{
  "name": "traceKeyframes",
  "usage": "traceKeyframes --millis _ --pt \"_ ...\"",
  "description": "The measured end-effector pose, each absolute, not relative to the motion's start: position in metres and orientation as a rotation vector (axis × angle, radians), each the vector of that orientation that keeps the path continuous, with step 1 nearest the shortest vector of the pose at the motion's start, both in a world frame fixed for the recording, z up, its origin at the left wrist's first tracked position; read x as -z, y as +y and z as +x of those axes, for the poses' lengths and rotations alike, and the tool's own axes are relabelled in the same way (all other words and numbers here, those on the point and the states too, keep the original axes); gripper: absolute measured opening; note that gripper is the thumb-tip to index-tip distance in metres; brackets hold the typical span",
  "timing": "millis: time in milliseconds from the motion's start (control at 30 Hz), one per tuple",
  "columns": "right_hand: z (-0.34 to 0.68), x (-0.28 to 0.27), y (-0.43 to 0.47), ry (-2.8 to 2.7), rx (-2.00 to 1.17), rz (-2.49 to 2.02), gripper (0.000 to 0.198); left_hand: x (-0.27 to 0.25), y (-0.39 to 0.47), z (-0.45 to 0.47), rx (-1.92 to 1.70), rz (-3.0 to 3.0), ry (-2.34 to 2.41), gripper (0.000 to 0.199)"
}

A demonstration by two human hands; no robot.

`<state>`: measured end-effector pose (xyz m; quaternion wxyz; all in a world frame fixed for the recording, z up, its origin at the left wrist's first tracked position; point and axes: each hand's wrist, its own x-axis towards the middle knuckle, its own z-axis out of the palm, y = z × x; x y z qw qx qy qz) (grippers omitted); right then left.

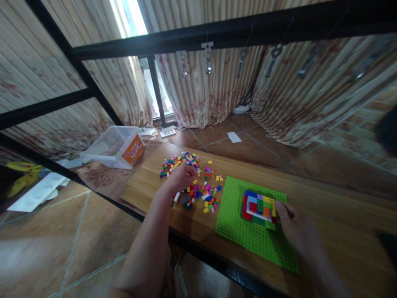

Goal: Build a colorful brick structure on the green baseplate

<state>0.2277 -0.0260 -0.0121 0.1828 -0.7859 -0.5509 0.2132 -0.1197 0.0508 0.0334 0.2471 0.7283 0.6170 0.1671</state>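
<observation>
The right hand (290,221) touched the right end of the brick build (257,209), which lay lengthwise left-to-right on the green baseplate (231,225); the left hand (183,177) hovered at loose bricks (209,196) (neither grip discernible). Beyond, 1 clear tub's (132,150) contents were indistinct.

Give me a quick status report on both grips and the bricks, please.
Left grip at loose bricks, contents hidden. Right grip at the brick build's right edge. Build on green board. Loose bricks between left grip and board.
</observation>
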Motion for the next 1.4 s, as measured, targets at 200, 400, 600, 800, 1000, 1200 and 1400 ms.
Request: traceKeyframes --millis 200,400,600,800,1000,1200,1400 --pt "0.226 0.014 -0.025 -1.558 -0.566 -2.269 0.059 -0.045 0.037 -0.123 -0.221 2.031 1.449 0.022" --pt "0.228 0.013 -0.025 -1.565 -0.555 -2.253 0.059 -0.045 0.031 -0.115 -0.112 2.084 1.523 0.031" --pt "0.233 0.019 -0.023 -1.585 -0.537 -2.257 0.060 -0.039 0.039 -0.117 -0.379 2.065 1.826 0.028" --pt "0.233 0.020 -0.023 -1.599 -0.533 -2.208 0.055 -0.035 0.054 -0.141 -0.682 1.694 2.284 0.032" --pt "0.233 0.020 -0.023 -1.632 -0.525 -2.240 0.057 -0.027 0.062 -0.160 -0.644 1.612 2.332 0.035" --pt "0.233 0.018 -0.023 -1.651 -0.525 -2.218 0.057 -0.019 0.074 -0.154 -0.511 1.756 2.335 0.033" --pt "0.231 0.017 -0.023 -1.596 -0.541 -2.258 0.056 -0.017 0.075 -0.145 -0.347 1.817 2.442 0.034"
